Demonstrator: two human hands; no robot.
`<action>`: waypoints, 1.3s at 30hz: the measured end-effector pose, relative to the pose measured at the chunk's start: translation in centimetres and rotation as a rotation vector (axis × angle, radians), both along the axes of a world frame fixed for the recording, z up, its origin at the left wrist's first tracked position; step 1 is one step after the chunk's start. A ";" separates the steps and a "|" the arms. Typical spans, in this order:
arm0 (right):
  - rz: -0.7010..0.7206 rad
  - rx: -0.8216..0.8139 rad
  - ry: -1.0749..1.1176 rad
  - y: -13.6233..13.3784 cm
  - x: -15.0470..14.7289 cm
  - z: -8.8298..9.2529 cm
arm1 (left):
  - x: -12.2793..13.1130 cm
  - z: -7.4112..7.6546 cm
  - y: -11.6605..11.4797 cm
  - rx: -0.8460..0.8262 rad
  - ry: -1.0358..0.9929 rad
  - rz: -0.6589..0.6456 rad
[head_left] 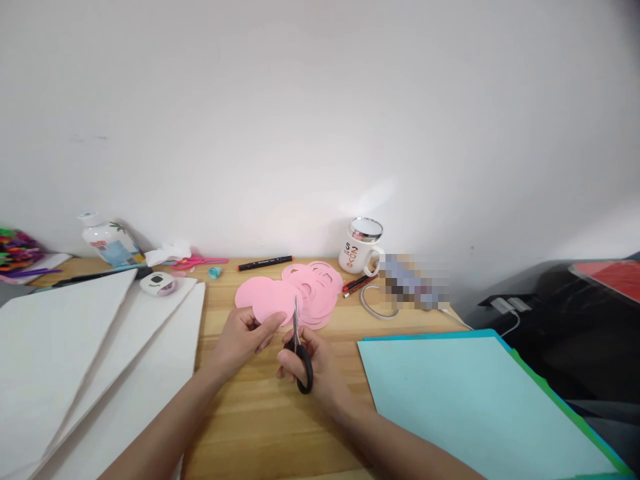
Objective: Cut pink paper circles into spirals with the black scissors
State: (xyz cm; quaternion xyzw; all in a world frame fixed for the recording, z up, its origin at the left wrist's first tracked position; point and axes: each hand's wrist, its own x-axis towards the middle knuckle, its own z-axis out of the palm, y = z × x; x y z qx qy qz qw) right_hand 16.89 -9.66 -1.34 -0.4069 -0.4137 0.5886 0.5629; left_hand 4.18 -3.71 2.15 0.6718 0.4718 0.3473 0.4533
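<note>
Between the thumb and fingers of my left hand (249, 337) is a rounded pink paper piece (274, 301), held up over the table. My right hand (313, 370) grips black-handled scissors (296, 327), thumb and fingers at the loops. Their blades point away from me and lie along the right edge of the pink piece; whether they touch it I cannot tell. Behind the held piece, a pile of pink paper cut-outs (323, 293) with holes and rings lies on the wooden table (260, 427).
At the back are a black marker (265, 263), a white mug (357, 250), pink scissors (207, 261) and a white bottle (110, 240). White sheets (65, 353) cover the left side, with a small white device (159, 284) on them. Light blue sheets (465, 393) lie at right.
</note>
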 end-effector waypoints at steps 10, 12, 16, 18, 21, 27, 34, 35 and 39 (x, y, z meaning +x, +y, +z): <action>0.036 0.000 -0.021 -0.1 -0.2 0.5 | 0.4 0.1 -0.5 -0.086 -0.038 -0.139; 0.038 0.001 -0.009 -0.1 -0.2 0.5 | 0.5 -0.1 -0.4 -0.089 -0.035 -0.111; 0.016 0.033 0.034 0.0 -0.2 0.5 | 0.5 -0.1 -0.5 -0.090 -0.060 -0.126; 0.014 0.051 0.044 0.1 -0.1 0.6 | 0.6 0.1 -0.5 -0.087 -0.063 -0.141; 0.015 0.047 0.019 0.2 -0.1 0.6 | 0.6 0.4 -0.5 -0.092 -0.062 -0.165; 0.030 0.058 0.002 0.1 0.0 0.1 | 0.6 0.3 -0.6 -0.079 -0.060 -0.121; 0.019 0.021 -0.006 0.1 0.0 0.0 | 0.5 0.2 -0.4 -0.050 -0.058 -0.065; 0.017 0.012 -0.013 0.1 0.0 0.1 | 0.4 0.2 -0.4 -0.041 -0.060 -0.055; 0.011 -0.018 -0.024 0.0 -0.1 0.2 | 0.4 -0.1 -0.2 -0.025 -0.070 -0.025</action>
